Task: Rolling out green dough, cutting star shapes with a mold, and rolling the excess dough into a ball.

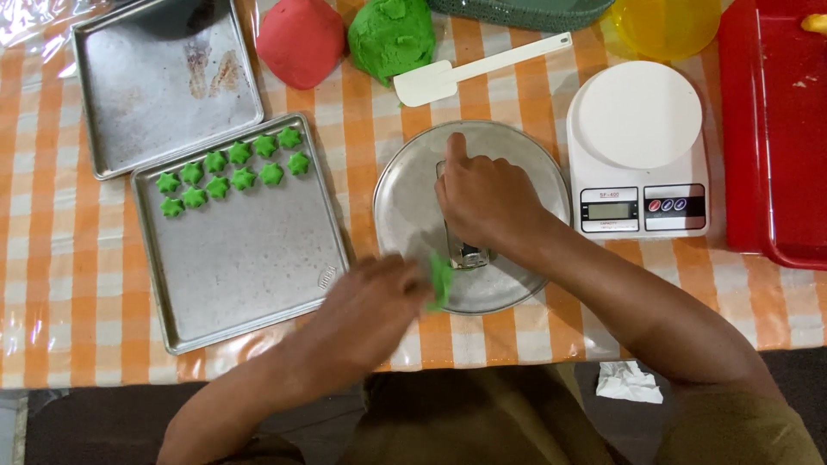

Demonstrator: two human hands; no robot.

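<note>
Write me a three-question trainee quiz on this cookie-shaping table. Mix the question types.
1. True or false: the green star shapes lie on the tray nearer the person, not on the bare tray behind it.
2. Multiple choice: the right hand presses a metal tool on: A) the scale; B) the round metal plate; C) the red tray.
3. What does the left hand hold at its fingertips?

Key: 1 true. 2 B. 3 A small piece of green dough, at the plate's near edge.
</note>
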